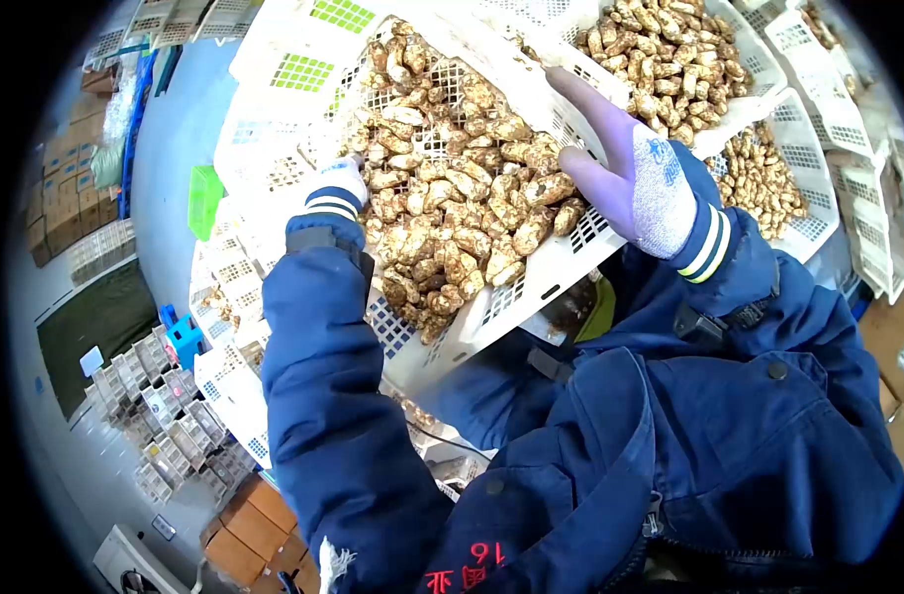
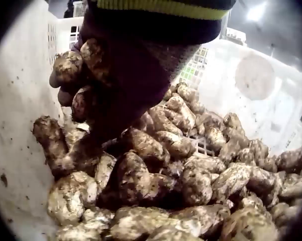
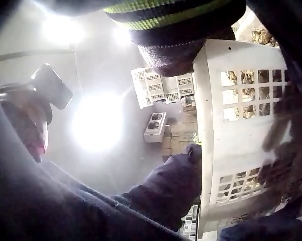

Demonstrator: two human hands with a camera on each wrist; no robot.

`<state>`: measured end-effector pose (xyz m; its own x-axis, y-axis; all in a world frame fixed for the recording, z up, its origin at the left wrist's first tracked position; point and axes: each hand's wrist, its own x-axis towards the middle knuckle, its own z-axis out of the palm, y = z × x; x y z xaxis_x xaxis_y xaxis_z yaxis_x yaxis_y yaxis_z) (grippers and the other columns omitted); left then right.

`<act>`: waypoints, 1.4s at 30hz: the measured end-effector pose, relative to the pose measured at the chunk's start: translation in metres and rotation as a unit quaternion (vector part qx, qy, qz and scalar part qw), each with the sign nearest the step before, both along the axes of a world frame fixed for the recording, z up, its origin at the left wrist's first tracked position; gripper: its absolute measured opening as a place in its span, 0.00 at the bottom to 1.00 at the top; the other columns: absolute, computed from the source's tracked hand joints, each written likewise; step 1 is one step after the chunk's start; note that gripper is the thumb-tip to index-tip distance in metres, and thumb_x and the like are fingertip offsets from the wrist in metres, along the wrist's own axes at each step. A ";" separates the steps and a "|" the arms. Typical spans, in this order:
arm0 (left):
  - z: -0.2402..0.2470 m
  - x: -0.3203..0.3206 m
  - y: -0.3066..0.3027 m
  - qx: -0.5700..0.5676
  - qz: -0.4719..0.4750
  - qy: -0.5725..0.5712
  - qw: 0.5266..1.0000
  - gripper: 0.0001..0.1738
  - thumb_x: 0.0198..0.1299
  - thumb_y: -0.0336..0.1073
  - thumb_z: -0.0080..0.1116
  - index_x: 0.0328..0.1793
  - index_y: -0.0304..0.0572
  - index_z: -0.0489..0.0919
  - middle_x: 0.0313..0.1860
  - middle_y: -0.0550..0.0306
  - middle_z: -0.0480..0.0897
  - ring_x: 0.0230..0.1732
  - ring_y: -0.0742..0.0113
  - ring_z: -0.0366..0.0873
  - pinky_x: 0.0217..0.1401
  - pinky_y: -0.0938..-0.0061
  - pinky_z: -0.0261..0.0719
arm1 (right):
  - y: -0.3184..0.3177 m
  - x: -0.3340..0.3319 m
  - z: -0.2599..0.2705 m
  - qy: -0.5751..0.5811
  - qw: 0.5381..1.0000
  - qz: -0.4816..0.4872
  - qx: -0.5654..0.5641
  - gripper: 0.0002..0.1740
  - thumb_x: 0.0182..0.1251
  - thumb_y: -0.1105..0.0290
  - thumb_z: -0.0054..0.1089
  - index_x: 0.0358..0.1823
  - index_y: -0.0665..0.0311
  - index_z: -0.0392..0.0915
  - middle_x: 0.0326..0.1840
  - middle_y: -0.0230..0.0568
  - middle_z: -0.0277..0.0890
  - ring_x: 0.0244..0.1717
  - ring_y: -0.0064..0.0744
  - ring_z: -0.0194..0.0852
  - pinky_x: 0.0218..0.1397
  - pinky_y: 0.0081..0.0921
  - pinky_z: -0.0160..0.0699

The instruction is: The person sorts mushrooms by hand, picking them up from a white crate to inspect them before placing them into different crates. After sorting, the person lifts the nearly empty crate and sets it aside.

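Observation:
A white mesh-sided crate, tilted in front of the person, holds a heap of knobbly, soil-caked tubers. My left hand, in a pale glove, reaches in at the crate's left side. In the left wrist view its fingers curl round several tubers, above the others lying along the crate wall. Against the crate's right edge lies my right hand, in a lilac-and-white glove, fingers extended and spread apart. In the right wrist view only its back part shows beside the crate's outer side.
Behind to the right stand another crate of tubers and one with smaller pieces. More white crates stand at the left. Stacked boxes and a green piece are farther off.

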<state>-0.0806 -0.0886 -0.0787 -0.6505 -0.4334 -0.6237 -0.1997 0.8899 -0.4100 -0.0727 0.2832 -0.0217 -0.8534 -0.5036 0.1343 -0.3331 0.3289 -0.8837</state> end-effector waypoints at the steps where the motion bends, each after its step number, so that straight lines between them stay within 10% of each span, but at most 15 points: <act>1: -0.005 0.003 -0.002 -0.014 -0.009 0.011 1.000 0.26 0.62 0.31 0.53 0.68 0.54 0.77 0.65 0.48 0.79 0.67 0.49 0.75 0.68 0.58 0.74 | -0.002 -0.001 -0.003 0.014 1.000 0.000 -0.013 0.33 0.70 0.64 0.54 0.75 0.62 0.59 0.65 0.61 0.72 0.66 0.56 0.71 0.67 0.38 0.71; 4: -0.017 0.010 -0.012 -0.019 -0.036 0.061 0.997 0.22 0.62 0.38 0.57 0.64 0.53 0.79 0.61 0.45 0.82 0.64 0.52 0.77 0.64 0.59 0.76 | 0.002 -0.002 0.006 -0.056 0.998 0.033 0.023 0.35 0.72 0.63 0.50 0.78 0.65 0.54 0.75 0.58 0.62 0.75 0.48 0.62 0.75 0.34 0.60; 8: 0.060 0.028 -0.021 0.287 0.089 0.345 0.889 0.27 0.62 0.46 0.63 0.65 0.43 0.78 0.53 0.42 0.84 0.52 0.57 0.83 0.55 0.65 0.83 | 0.002 -0.001 0.011 -0.062 0.997 0.026 0.047 0.35 0.71 0.65 0.50 0.78 0.66 0.54 0.73 0.58 0.65 0.75 0.44 0.63 0.74 0.30 0.60; 10: 0.094 0.027 0.005 0.591 0.313 0.382 0.638 0.22 0.65 0.41 0.61 0.63 0.43 0.79 0.48 0.44 0.84 0.46 0.63 0.84 0.41 0.71 0.86 | 0.002 0.001 0.014 -0.092 0.995 0.016 0.025 0.34 0.71 0.66 0.51 0.77 0.64 0.56 0.71 0.59 0.67 0.73 0.43 0.65 0.72 0.29 0.62; 12: 0.127 0.011 0.044 0.793 0.288 0.298 0.446 0.19 0.66 0.37 0.60 0.62 0.44 0.79 0.47 0.45 0.83 0.45 0.68 0.84 0.34 0.77 0.86 | 0.000 0.003 0.003 -0.059 0.998 0.009 -0.005 0.34 0.71 0.66 0.51 0.76 0.65 0.56 0.68 0.60 0.70 0.70 0.44 0.70 0.70 0.30 0.66; 13: 0.137 0.005 0.076 0.753 0.146 0.362 0.529 0.19 0.66 0.36 0.60 0.63 0.43 0.78 0.49 0.46 0.82 0.45 0.66 0.84 0.35 0.75 0.87 | 0.000 0.005 0.014 -0.070 0.997 -0.003 0.036 0.33 0.71 0.66 0.51 0.75 0.65 0.58 0.64 0.61 0.74 0.65 0.43 0.75 0.65 0.30 0.72; 16: 0.149 -0.001 0.216 0.822 0.022 0.351 0.447 0.18 0.64 0.37 0.62 0.60 0.47 0.81 0.50 0.50 0.83 0.47 0.64 0.85 0.43 0.74 0.87 | -0.004 0.010 0.009 0.053 0.997 -0.047 0.014 0.33 0.72 0.60 0.54 0.73 0.71 0.61 0.53 0.57 0.80 0.52 0.38 0.82 0.57 0.33 0.80; 17: 0.157 0.003 0.250 0.832 0.065 0.315 0.452 0.24 0.66 0.42 0.59 0.67 0.47 0.74 0.58 0.48 0.79 0.55 0.60 0.79 0.53 0.66 0.78 | -0.001 0.000 0.018 -0.046 0.976 0.014 0.213 0.34 0.73 0.60 0.56 0.74 0.71 0.60 0.52 0.54 0.80 0.48 0.38 0.82 0.56 0.33 0.81; 19: 0.174 0.011 0.318 0.840 0.158 0.245 0.457 0.37 0.69 0.52 0.53 0.80 0.46 0.60 0.72 0.43 0.71 0.73 0.51 0.68 0.74 0.50 0.60 | -0.005 -0.003 0.002 0.013 0.981 0.029 0.190 0.33 0.73 0.60 0.55 0.74 0.68 0.59 0.54 0.53 0.80 0.51 0.39 0.81 0.59 0.32 0.79; 21: 0.188 0.017 0.328 0.667 0.020 0.341 0.662 0.38 0.70 0.53 0.51 0.81 0.48 0.58 0.75 0.43 0.68 0.74 0.51 0.66 0.76 0.43 0.52 | -0.004 -0.007 -0.034 0.066 0.983 0.039 0.169 0.33 0.74 0.61 0.54 0.75 0.65 0.59 0.55 0.51 0.79 0.53 0.40 0.80 0.61 0.31 0.77; 26: 0.125 0.009 0.161 0.616 0.149 0.480 0.606 0.16 0.68 0.34 0.57 0.57 0.35 0.83 0.43 0.53 0.86 0.39 0.73 0.81 0.39 0.78 0.80 | 0.002 0.005 0.006 -0.029 0.999 -0.005 0.024 0.32 0.73 0.66 0.52 0.76 0.64 0.58 0.66 0.58 0.72 0.65 0.46 0.74 0.67 0.36 0.70; 29: 0.091 0.020 0.066 0.283 0.096 0.381 0.875 0.17 0.68 0.38 0.55 0.60 0.46 0.83 0.43 0.49 0.88 0.41 0.62 0.85 0.45 0.70 0.82 | 0.002 0.005 0.009 -0.095 0.995 0.007 -0.006 0.33 0.73 0.67 0.51 0.77 0.64 0.56 0.71 0.57 0.68 0.71 0.41 0.68 0.70 0.32 0.66; 31: 0.056 0.024 0.054 0.190 -0.018 0.234 0.953 0.17 0.67 0.38 0.53 0.60 0.52 0.82 0.52 0.48 0.86 0.53 0.51 0.84 0.59 0.65 0.80 | 0.000 0.004 0.007 -0.116 0.993 0.009 -0.034 0.33 0.73 0.67 0.50 0.78 0.64 0.55 0.75 0.57 0.62 0.75 0.39 0.61 0.74 0.30 0.60; 35: -0.010 0.018 0.052 0.105 -0.224 0.159 0.956 0.16 0.60 0.31 0.54 0.55 0.50 0.80 0.51 0.44 0.82 0.52 0.48 0.82 0.53 0.52 0.79 | 0.003 -0.001 0.007 -0.097 0.994 0.028 0.031 0.34 0.72 0.67 0.49 0.78 0.66 0.54 0.76 0.57 0.61 0.77 0.44 0.59 0.77 0.33 0.57; 42: -0.005 0.014 0.046 0.186 -0.118 0.218 0.951 0.18 0.52 0.41 0.69 0.51 0.51 0.84 0.48 0.49 0.84 0.47 0.50 0.83 0.55 0.58 0.79 | 0.006 -0.002 0.012 -0.086 0.993 0.036 0.068 0.36 0.72 0.62 0.49 0.78 0.64 0.53 0.76 0.58 0.61 0.77 0.48 0.59 0.76 0.35 0.58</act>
